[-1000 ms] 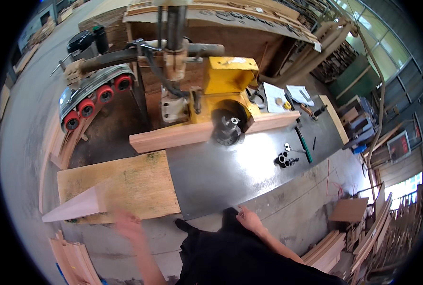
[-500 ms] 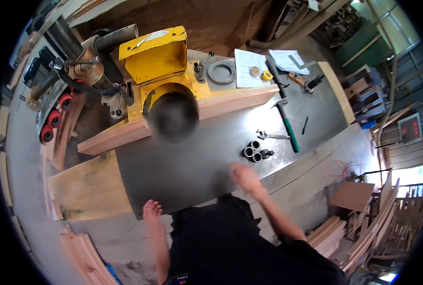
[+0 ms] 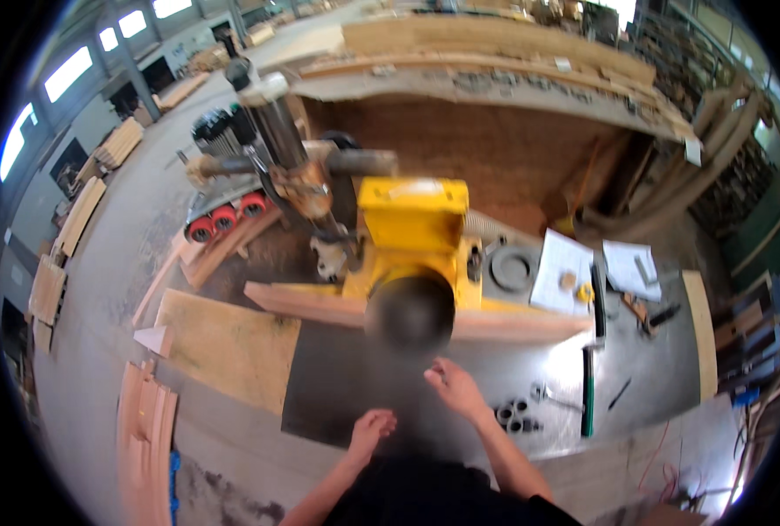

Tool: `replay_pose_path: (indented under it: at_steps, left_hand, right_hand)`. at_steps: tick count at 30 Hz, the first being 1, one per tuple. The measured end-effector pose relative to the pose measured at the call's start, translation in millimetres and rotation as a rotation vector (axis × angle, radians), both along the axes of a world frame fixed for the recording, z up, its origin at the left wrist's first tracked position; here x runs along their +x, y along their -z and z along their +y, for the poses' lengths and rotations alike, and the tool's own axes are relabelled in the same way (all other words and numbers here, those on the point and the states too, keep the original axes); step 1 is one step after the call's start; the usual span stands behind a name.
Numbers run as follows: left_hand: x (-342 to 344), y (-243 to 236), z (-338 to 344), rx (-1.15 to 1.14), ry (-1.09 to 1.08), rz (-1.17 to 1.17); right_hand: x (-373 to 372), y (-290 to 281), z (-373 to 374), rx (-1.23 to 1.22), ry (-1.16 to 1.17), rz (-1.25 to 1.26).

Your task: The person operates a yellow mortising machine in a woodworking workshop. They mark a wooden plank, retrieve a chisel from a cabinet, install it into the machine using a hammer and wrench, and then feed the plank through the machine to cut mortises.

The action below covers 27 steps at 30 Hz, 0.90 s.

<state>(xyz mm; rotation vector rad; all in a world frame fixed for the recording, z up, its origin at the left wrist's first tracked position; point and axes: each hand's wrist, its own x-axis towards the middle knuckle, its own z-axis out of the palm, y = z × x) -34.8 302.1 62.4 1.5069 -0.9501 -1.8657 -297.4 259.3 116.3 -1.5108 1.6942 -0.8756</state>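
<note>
My left hand (image 3: 375, 424) is low at the metal table's (image 3: 337, 386) front edge, fingers loosely bent and apart, holding nothing. My right hand (image 3: 451, 386) hovers farther forward, open with nothing visible in it, just below the dark, blurred cutter head (image 3: 407, 317). This head sits inside the yellow machine housing (image 3: 414, 215), between wooden fence boards (image 3: 521, 324). Right of my right hand lie black collars (image 3: 512, 412), an adjustable wrench (image 3: 556, 399) and a green-handled hammer (image 3: 588, 399). A plywood sheet (image 3: 223, 342) is at the left, with a pale wood piece (image 3: 151, 340) at its end.
A roller feeder (image 3: 223, 219) on a jointed steel arm (image 3: 280, 131) stands back left. Paper sheets (image 3: 561, 263) and a metal ring (image 3: 511, 272) lie behind the fence at right. Hoses (image 3: 714, 167) rise at back right. Timber stacks (image 3: 144, 430) stand on the floor at lower left.
The view has tilted up toward the back of the workshop. My right hand has moved forward toward the cutter head; my left hand has left the plywood and moved right along the table's edge.
</note>
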Motion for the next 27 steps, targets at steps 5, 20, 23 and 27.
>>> replay_pose_path:
  at_steps: [5,20,23,27]
  left_hand:
    - [-23.2,12.9,-52.1,0.069,0.096,0.048]
    - [-73.2,29.3,-208.8,0.105,0.082,0.214]
    - [-93.8,41.3,-228.9,0.039,-0.081,0.482]
    - [-103.9,44.9,-234.0,0.022,-0.201,0.591]
  right_hand:
    - [-29.1,12.0,-95.7,-0.165,-0.183,0.105]
    - [-44.2,102.3,-239.6,0.516,0.021,-0.711]
    - [-47.6,123.9,-240.7,0.644,0.121,-0.755]
    - [-48.5,145.5,-245.1,0.771,0.208,-0.795]
